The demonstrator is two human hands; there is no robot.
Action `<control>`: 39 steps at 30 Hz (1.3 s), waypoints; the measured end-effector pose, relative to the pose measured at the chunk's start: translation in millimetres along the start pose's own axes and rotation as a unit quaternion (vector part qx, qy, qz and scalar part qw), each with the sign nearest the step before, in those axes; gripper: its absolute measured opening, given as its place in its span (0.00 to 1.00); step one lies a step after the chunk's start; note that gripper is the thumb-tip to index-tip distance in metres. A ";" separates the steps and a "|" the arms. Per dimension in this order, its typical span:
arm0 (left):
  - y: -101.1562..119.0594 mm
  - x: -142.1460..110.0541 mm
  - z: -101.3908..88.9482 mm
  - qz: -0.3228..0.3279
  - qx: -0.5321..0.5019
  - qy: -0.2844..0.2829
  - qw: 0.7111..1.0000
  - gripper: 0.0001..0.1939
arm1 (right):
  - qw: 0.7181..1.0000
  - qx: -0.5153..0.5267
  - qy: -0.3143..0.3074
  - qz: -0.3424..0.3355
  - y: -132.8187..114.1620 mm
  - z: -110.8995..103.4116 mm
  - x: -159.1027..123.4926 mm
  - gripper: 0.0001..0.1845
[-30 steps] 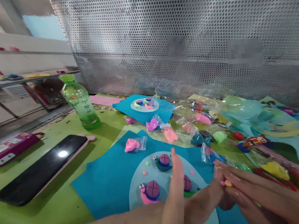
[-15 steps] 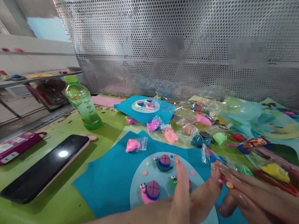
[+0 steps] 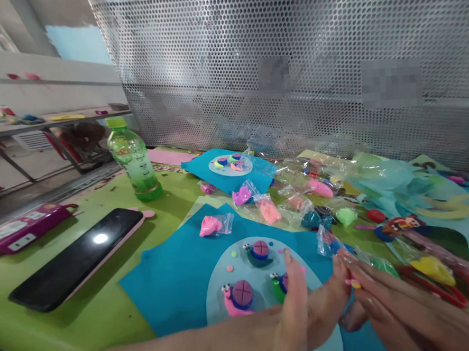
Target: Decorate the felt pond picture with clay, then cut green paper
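Pointing its thumb (image 3: 296, 285) up, the left hand (image 3: 310, 311) meets the right hand (image 3: 401, 303), fingers (image 3: 370, 276) pinching pink-and-yellow bits (image 3: 356, 284).

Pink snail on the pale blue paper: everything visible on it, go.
The pink snail looks like soft modelling clay: smooth curved body, two white eyes with dark pupils on top, and a round purple shell scored with a cross and rimmed in dark blue. Head end is at picture left. It sits on the pale blue paper, left of the green snail. The left forearm crosses just below; contact can't be told.
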State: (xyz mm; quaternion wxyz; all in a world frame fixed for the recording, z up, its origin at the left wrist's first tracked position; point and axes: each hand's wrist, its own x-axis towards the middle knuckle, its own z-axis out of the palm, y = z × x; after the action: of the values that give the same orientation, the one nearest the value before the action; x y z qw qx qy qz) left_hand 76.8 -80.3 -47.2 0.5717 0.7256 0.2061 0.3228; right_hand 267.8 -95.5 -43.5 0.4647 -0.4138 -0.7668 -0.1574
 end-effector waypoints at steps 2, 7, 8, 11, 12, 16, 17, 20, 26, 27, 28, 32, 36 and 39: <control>-8.4 -1.0 1.5 -0.008 -0.001 -0.004 1.000 0.22 | 1.000 0.003 0.008 0.004 -2.0 -0.3 0.6 0.17; -36.2 -3.2 10.0 -0.024 0.009 0.022 0.999 0.22 | 1.000 0.003 0.016 0.017 -6.2 -0.7 0.4 0.18; -38.7 -4.3 10.6 -0.031 0.013 0.018 0.999 0.22 | 1.000 0.005 0.016 0.019 -6.5 -0.8 0.2 0.18; -36.6 -7.0 9.4 -0.046 0.020 -0.001 0.999 0.23 | 0.999 0.009 0.017 0.027 -7.0 -1.3 0.0 0.18; -34.4 -7.1 9.0 -0.043 0.018 -0.002 0.999 0.23 | 0.999 0.010 0.017 0.028 -7.0 -1.4 0.2 0.18; -29.9 -1.4 11.0 0.018 -0.024 0.052 0.998 0.22 | 0.999 0.023 0.029 0.028 -7.0 -0.3 1.2 0.18; -30.4 0.5 12.1 0.030 -0.037 0.067 0.997 0.21 | 0.999 0.025 0.031 0.030 -7.3 0.1 1.1 0.19; -32.8 3.9 14.2 0.031 -0.055 0.080 0.995 0.21 | 0.998 0.022 0.030 0.042 -9.2 1.3 -0.1 0.19; -40.4 1.5 18.6 0.023 -0.066 0.079 0.994 0.21 | 0.998 0.021 0.033 0.049 -10.5 3.1 -2.8 0.20; -43.5 2.0 20.0 0.024 -0.070 0.082 0.994 0.21 | 0.998 0.024 0.033 0.047 -9.9 3.1 -2.5 0.19; -47.1 3.3 21.3 0.024 -0.074 0.085 0.993 0.21 | 0.998 0.027 0.032 0.045 -9.3 2.9 -1.7 0.18; -61.6 14.2 21.6 0.022 -0.081 0.081 0.993 0.25 | 0.999 0.034 0.025 0.029 -7.1 -1.4 6.8 0.14; -70.4 18.7 14.7 0.018 -0.093 0.071 0.993 0.34 | 1.000 0.016 0.013 -0.008 -6.3 -7.0 18.1 0.13; -76.1 14.7 10.6 0.018 -0.104 0.062 0.992 0.36 | 1.000 0.011 0.017 -0.017 -6.0 -7.8 20.5 0.12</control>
State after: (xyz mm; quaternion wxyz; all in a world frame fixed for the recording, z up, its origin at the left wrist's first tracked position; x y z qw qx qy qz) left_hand 100.0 -57.9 -118.6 0.6245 0.6442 0.1931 0.3972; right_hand 263.1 -94.0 -21.4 0.4795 -0.3930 -0.7674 -0.1635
